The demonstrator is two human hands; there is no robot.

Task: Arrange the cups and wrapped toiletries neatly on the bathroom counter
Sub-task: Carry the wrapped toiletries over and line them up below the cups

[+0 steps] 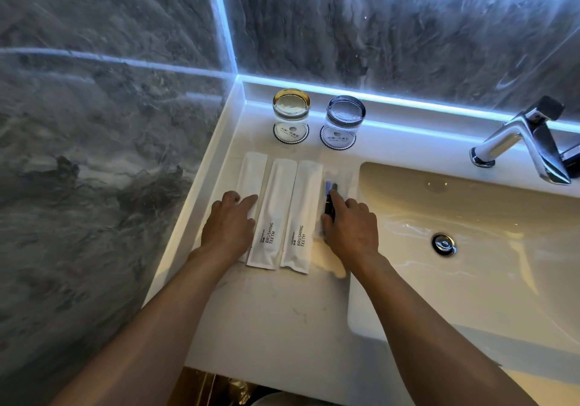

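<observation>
Hands flat, fingers spread: left hand (230,222) pins the outer packet (251,173) by the counter's (266,311) left edge, right hand (351,226) rests on the clear-wrapped item (333,185) by the sink (470,248) rim; nudge it parallel, ends flush, cups (291,113) untouched.

your left arm: bare forearm enters from the lower left edge and runs up and to the right, wrist straight. your left hand (228,223): palm down, back facing the camera, fingers loosely spread and extended forward, index fingertip furthest out, thumb tucked out of sight beneath; laid flat, grasping nothing.

your right arm: bare forearm enters from the lower right edge and runs up and to the left, wrist slightly bent inward. your right hand (353,225): palm down, index finger stretched forward, remaining fingers curled at the knuckles, thumb pressed in along the left side; not closed into a grip.

both hands level with each other, well apart.
</observation>
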